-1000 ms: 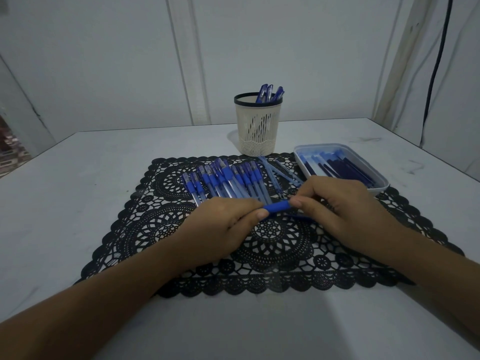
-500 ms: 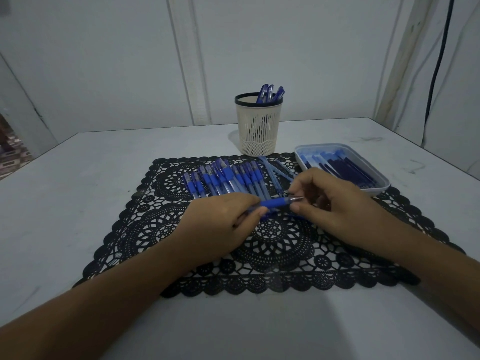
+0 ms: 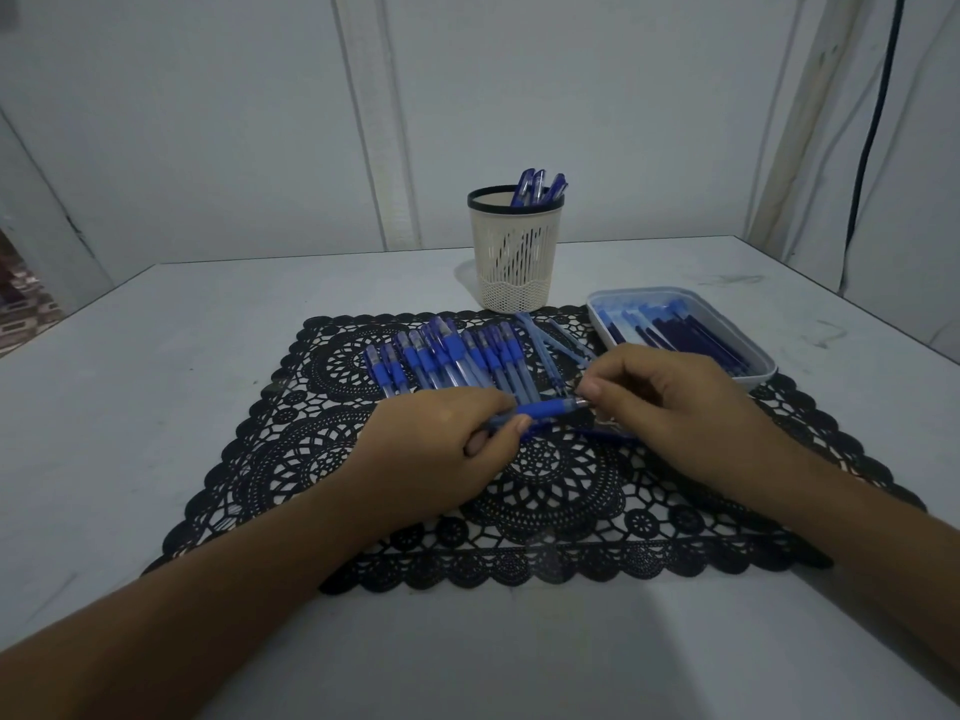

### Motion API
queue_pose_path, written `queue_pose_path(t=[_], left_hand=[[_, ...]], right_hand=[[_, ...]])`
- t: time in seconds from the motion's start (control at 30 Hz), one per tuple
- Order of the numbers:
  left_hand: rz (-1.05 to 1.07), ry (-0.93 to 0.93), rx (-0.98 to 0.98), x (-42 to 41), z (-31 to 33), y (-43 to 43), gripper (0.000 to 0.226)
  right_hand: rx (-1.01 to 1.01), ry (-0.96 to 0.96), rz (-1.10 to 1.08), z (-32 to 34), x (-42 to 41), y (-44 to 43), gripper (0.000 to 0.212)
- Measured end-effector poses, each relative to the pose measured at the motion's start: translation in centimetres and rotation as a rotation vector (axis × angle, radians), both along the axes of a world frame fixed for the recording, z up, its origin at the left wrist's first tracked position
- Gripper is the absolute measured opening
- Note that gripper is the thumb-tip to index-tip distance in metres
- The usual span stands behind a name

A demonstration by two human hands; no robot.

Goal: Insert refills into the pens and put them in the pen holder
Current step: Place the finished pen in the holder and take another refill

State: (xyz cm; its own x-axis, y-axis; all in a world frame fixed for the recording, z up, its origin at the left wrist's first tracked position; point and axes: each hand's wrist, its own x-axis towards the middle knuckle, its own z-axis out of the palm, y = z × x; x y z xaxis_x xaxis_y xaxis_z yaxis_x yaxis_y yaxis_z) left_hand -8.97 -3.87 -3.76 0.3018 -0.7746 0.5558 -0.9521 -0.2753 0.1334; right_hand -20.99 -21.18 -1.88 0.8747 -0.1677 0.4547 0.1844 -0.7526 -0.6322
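Observation:
A blue pen (image 3: 545, 409) lies level between my hands above the black lace mat (image 3: 311, 459). My left hand (image 3: 441, 449) grips its barrel, thumb and fingers curled round it. My right hand (image 3: 675, 407) pinches the metal tip end with thumb and forefinger. Behind my hands a row of several blue pens (image 3: 447, 356) lies on the mat. The cream pen holder (image 3: 514, 257) with a black rim stands at the back and holds three pens. A white tray (image 3: 753, 376) at the right holds several blue pieces.
A few loose clear pen parts (image 3: 550, 340) lie between the pen row and the tray. A dark blue piece (image 3: 608, 434) rests on the mat under my right hand. The white table meets the wall just behind the holder; a black cable hangs at the far right.
My right hand slid rightward off the blue grip to the pen's end, baring the metal tip. My left hand kept its grip on the barrel.

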Motion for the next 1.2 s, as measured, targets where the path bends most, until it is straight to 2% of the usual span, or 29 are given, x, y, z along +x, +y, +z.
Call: queue_pose_path(t=[0.13, 0.27, 0.43, 0.6, 0.77, 0.87, 0.97, 1.07, 1.2], left_hand=[[0.017, 0.043, -0.028, 0.0, 0.1, 0.0, 0.035], [0.004, -0.005, -0.010, 0.0, 0.0, -0.1, 0.034], [0.011, 0.047, -0.041, 0.0, 0.0, -0.1, 0.037], [0.011, 0.022, -0.042, 0.1, 0.0, -0.2, 0.033], [-0.003, 0.095, -0.062, 0.1, 0.0, 0.0, 0.036], [-0.004, 0.147, -0.128, 0.2, 0.0, 0.1, 0.037], [0.049, 0.160, -0.193, 0.4, 0.0, 0.1, 0.039], [0.079, 0.171, -0.231, 0.4, 0.1, 0.1, 0.037], [0.062, 0.144, -0.223, 0.4, 0.0, 0.1, 0.040]], right_hand=[[0.025, 0.020, 0.045, 0.0, 0.0, 0.0, 0.029], [0.071, 0.030, 0.017, -0.1, 0.1, 0.0, 0.007], [0.121, 0.060, 0.073, 0.1, 0.1, 0.3, 0.030], [0.113, 0.046, 0.022, 0.0, 0.2, 0.2, 0.008], [0.099, -0.061, 0.017, 0.0, 0.1, -0.2, 0.019], [0.137, -0.113, -0.065, -0.1, 0.3, -1.1, 0.019], [0.196, -0.064, -0.126, 0.0, 0.3, -1.9, 0.015], [-0.036, 0.080, -0.114, 0.3, -0.2, -1.8, 0.011], [-0.352, 0.178, 0.036, 0.1, -0.3, -0.9, 0.010]])
